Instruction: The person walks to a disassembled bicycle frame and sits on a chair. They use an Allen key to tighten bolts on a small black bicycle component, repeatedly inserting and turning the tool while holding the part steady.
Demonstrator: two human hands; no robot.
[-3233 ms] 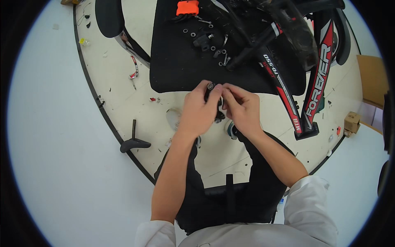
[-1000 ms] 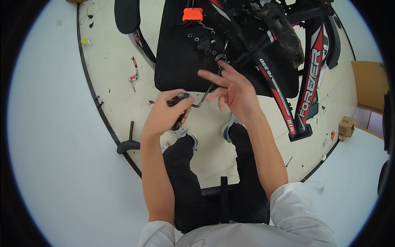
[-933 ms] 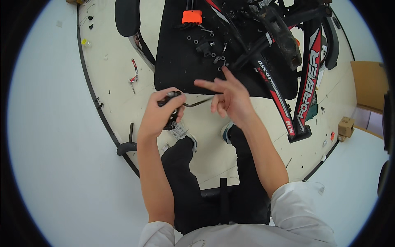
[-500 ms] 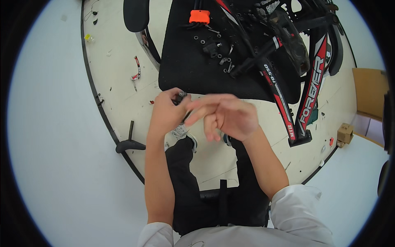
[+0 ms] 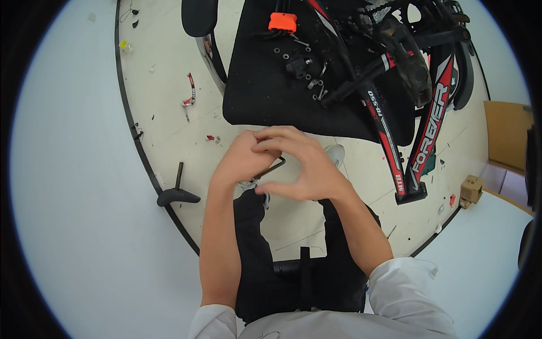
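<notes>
My left hand (image 5: 244,158) is closed in front of the chair seat's near edge, and its fingers hide most of what it grips. Half a second ago, a small black part with a round metal end showed in it. A dark L-shaped hex key (image 5: 274,168) sticks out below the left fingers, its bend toward my right palm. Curved around it without visibly gripping it is my right hand (image 5: 307,164). The right fingertips rest over the left knuckles, and the thumb stands well apart below, near the key's long end.
On the black chair seat (image 5: 254,85) lie a red, black and white bicycle frame (image 5: 384,141), an orange tool holder (image 5: 282,22), and several nuts and bolts (image 5: 316,85). A bicycle saddle (image 5: 178,196) and a red-black strip (image 5: 192,90) are on the floor; a cardboard box (image 5: 471,187) stands right.
My right hand has swung left and over, its fingertips now on the left hand. The left hand has turned and lowered slightly, hiding the black part. The hex key shows more plainly.
</notes>
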